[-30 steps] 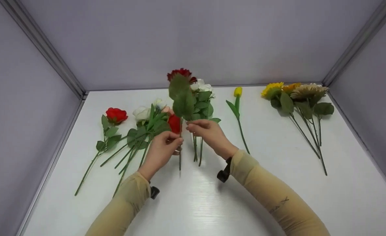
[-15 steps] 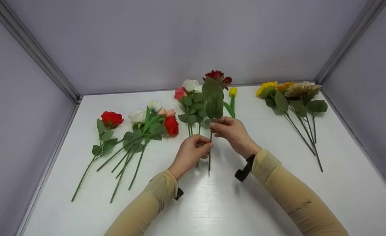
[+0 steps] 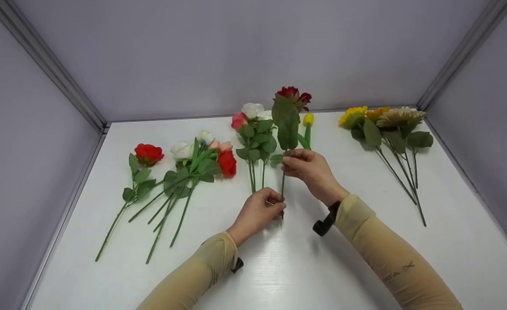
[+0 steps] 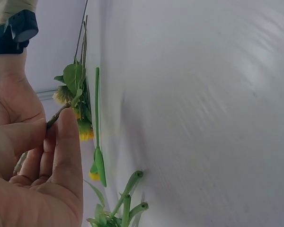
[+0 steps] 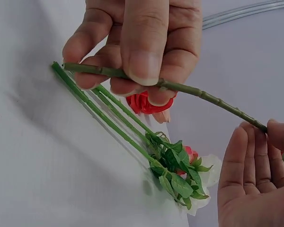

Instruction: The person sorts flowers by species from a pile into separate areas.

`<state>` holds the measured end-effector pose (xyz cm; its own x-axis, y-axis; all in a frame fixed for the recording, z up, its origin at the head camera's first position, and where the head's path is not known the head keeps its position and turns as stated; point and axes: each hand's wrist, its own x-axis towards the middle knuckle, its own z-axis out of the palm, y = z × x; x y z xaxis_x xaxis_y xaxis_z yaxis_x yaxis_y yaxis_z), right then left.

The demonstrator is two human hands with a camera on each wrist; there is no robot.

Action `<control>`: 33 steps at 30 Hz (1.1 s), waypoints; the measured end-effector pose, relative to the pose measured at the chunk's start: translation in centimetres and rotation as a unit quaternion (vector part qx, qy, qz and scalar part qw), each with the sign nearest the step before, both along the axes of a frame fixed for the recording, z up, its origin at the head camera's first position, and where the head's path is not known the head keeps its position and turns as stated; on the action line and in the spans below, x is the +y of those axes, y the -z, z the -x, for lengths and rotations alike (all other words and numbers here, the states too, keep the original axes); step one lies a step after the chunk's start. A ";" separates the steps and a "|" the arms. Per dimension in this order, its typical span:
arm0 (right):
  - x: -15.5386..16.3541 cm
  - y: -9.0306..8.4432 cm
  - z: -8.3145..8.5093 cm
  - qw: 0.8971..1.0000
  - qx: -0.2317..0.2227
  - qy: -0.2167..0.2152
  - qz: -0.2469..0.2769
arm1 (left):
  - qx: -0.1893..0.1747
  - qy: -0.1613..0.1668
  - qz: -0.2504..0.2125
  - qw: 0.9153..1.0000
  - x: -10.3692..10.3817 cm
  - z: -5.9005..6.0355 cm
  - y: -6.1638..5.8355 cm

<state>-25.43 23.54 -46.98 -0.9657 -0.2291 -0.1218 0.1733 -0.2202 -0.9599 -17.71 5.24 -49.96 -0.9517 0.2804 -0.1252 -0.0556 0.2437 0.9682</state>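
Note:
A dark red flower point(image 3: 294, 94) with large green leaves point(image 3: 286, 122) is held up off the table, fairly upright. My left hand point(image 3: 257, 214) pinches its stem near the lower end between thumb and fingers. Higher up, just under the leaves, the fingers of my right hand point(image 3: 309, 172) grip the same stem. In the right wrist view the bare green stem point(image 5: 199, 92) runs from the left hand point(image 5: 144, 42) to the right hand point(image 5: 255, 189). The left wrist view has the left hand's fingers point(image 4: 68, 161) close up, with the flower head out of sight.
Just left of the held flower lie white and pink roses point(image 3: 252, 110). A yellow tulip point(image 3: 308, 120) is partly hidden behind the right hand. Mixed flowers point(image 3: 193, 165) and a single red rose point(image 3: 148, 154) lie left, sunflower-like blooms point(image 3: 397, 118) right. Walls enclose the white table point(image 3: 365, 267).
Both hands have carried the dark red flower rightward, from over the mixed flowers to beside the tulip. Lately the left hand has moved lower along the stem, while the right has risen slightly.

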 end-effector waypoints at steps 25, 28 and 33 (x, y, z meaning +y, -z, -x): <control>20.3 -0.8 3.7 0.820 0.118 0.161 -0.537 | 0.409 0.300 0.478 0.717 6.9 -2.1 -0.5; 21.7 0.1 3.5 0.804 0.125 0.170 -0.557 | 0.418 0.311 0.479 0.706 8.1 -2.4 -0.4; 22.7 1.5 3.0 0.795 0.123 0.169 -0.569 | 0.421 0.327 0.474 0.701 9.3 -2.9 -0.3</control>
<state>-28.47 46.29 -48.53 -0.9756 0.1715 0.1370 0.0651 0.8220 -0.5657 -14.84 14.51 -49.67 -0.5067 0.8618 -0.0224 0.8621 0.5063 -0.0235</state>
